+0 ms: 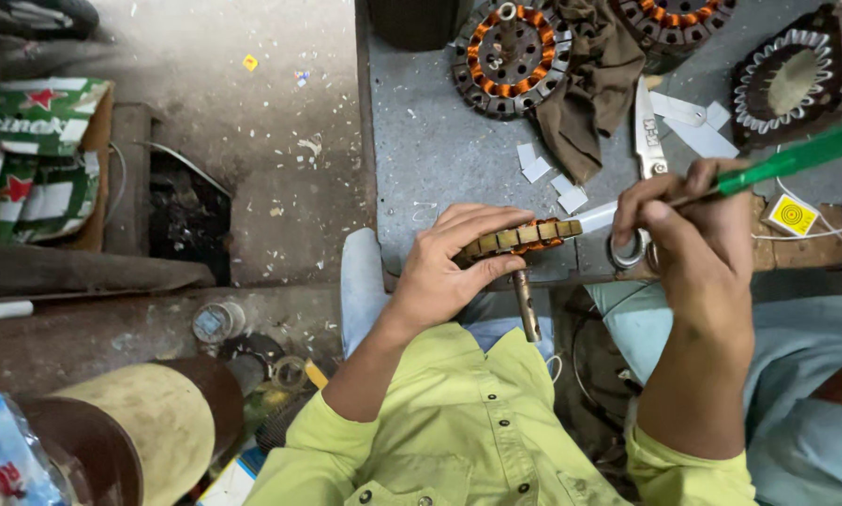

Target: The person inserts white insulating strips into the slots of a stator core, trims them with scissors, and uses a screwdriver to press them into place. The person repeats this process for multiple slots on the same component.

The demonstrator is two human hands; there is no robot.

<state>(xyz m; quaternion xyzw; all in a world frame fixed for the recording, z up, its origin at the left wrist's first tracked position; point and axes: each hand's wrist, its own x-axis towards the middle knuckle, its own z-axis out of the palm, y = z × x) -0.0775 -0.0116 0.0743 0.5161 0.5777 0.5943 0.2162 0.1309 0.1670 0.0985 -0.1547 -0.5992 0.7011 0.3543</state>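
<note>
My left hand (444, 267) holds a small motor stator (519, 237) at the near edge of the grey table (439, 150). My left grip is clamped on it: fingers curl over the top and my thumb presses from below. The stator lies on its edge, so I only see its brown and orange rim. Its long side runs left to right. A rusty metal shaft (527, 305) sticks out of it and points down at my lap.

My right hand (688, 230) is just to the right of the stator, near it but not touching. That grip is closed around a green-handled tool (796, 157). The handle slants up and to the right and runs off the picture's edge. The tool's tip points left and down, toward the stator, but my fingers hide it, so I cannot tell what kind of tip it has. My right hand is the nearer one to the stator's right end.

A pair of scissors (648, 141) lies on the table behind my right hand, and its handle loops sit partly under my fingers. Little white paper strips (537, 169) lie around. Farther back are a bigger wound stator (512, 56) with orange coils, a brown rag (589, 89) and another stator (784, 84) with white loops. The face of the stator I hold is hidden from me.
</note>
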